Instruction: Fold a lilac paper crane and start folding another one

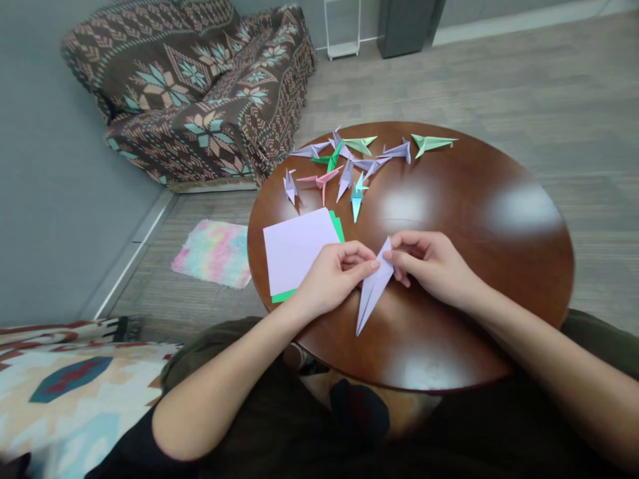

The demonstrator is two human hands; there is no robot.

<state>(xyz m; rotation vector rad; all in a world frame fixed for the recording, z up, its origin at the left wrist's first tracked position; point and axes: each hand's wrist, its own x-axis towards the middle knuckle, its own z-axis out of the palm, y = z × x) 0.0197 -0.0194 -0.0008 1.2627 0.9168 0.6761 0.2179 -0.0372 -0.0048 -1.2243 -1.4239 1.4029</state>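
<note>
A pale purple folded paper (375, 286), long and diamond-shaped with a slit down its lower half, is held above the near part of the round table. My left hand (335, 273) pinches its left edge between thumb and fingers. On the other side, my right hand (428, 265) grips it near the upper tip, thumb on top and fingers partly hidden behind. Left of it lies a stack of square paper (299, 246), purple on top with green sheets (337, 226) sticking out, partly covered by my left hand and forearm.
Several folded paper cranes stand at the table's far side, among them a pink crane (320, 181), a blue crane (357, 197) and a light green crane (432, 144). Beyond the brown round table (479, 193) are a covered sofa (200, 100) and a fluffy rug (213, 253).
</note>
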